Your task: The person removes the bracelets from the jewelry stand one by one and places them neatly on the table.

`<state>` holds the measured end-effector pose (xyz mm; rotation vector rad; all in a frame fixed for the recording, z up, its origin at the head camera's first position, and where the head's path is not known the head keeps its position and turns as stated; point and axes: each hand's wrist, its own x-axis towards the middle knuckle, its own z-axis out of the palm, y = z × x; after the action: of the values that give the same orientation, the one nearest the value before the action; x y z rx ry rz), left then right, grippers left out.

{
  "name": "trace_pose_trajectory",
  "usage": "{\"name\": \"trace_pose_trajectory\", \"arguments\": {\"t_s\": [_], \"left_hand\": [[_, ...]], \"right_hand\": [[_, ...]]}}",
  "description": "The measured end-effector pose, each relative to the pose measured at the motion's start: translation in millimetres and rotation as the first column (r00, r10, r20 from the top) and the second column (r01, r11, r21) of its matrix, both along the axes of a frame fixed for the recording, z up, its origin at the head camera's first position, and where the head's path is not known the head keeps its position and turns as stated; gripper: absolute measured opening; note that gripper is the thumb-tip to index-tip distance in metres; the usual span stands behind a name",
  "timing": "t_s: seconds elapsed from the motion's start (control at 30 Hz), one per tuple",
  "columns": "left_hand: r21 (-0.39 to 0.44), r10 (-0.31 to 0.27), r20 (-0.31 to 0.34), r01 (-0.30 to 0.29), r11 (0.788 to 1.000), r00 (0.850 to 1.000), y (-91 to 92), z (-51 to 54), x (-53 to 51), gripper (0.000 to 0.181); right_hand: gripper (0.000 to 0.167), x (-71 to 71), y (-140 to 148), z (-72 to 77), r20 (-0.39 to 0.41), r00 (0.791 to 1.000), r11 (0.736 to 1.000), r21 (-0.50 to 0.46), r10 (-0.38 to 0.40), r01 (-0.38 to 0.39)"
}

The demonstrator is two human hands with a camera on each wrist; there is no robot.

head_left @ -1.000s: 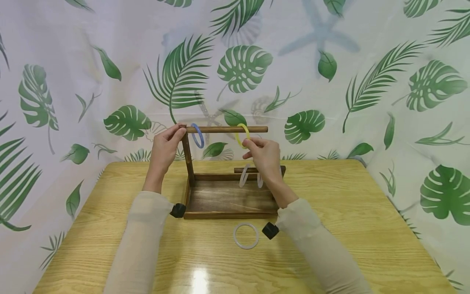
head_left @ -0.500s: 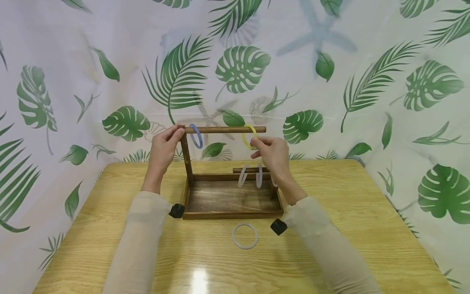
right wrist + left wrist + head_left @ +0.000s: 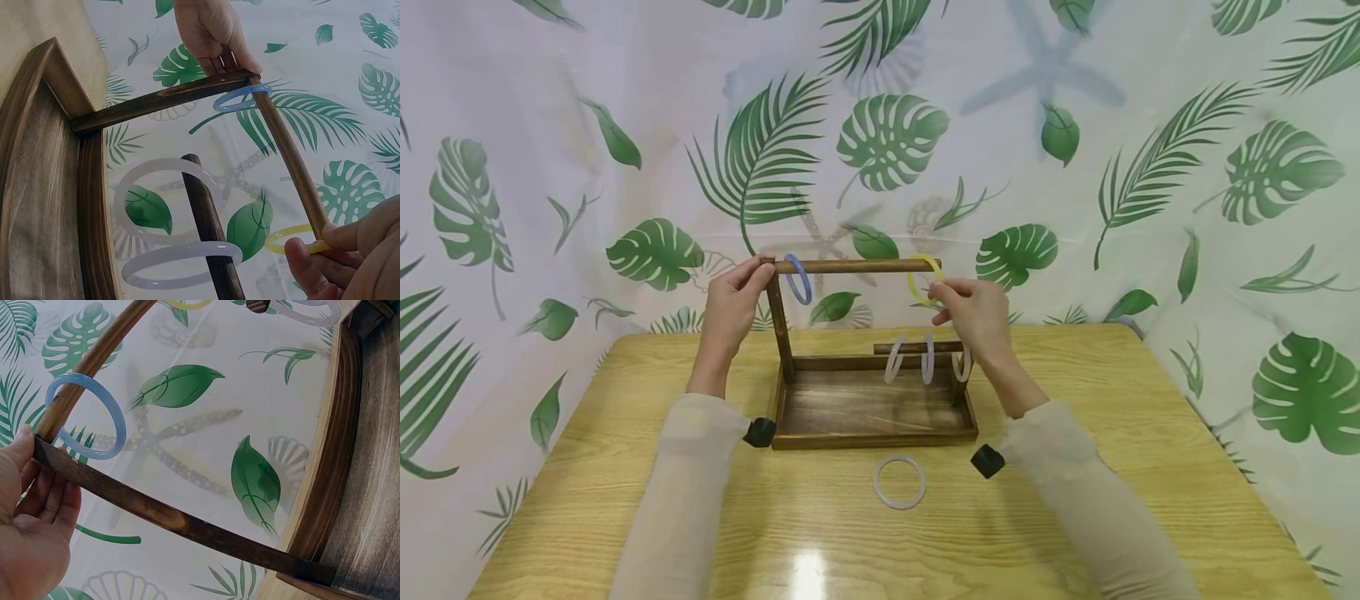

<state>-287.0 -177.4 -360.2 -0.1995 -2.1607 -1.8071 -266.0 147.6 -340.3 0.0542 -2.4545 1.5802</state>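
A dark wooden bangle stand has a long upper bar and a tray at its base. My left hand pinches the corner where the upright meets the upper bar. Close to that corner a blue bangle hangs round the bar. With thumb and fingers, my right hand pinches a yellow bangle, which encircles the upper bar near its free right end. In the right wrist view the thumb lies against the bar's end, and part of the yellow bangle is hidden by fingers.
Pale translucent bangles hang on the shorter lower bar at the stand's right. Another pale bangle lies flat on the wooden table before the tray. Behind hangs a leaf-patterned cloth.
My right hand has slid the yellow bangle rightward along the upper bar toward its free end, uncovering the pale bangles below. The left hand keeps its hold on the corner.
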Motion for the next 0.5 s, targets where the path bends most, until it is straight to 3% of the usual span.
{"name": "trace_pose_trajectory", "arguments": {"t_s": [0.5], "left_hand": [[0.015,-0.008,-0.002,0.009,1.0,1.0,0.3,0.8,1.1,0.045]], "right_hand": [[0.025,-1.8,17.4,-1.5,-0.062,0.997,0.998,0.046,-0.038,0.041]]}}
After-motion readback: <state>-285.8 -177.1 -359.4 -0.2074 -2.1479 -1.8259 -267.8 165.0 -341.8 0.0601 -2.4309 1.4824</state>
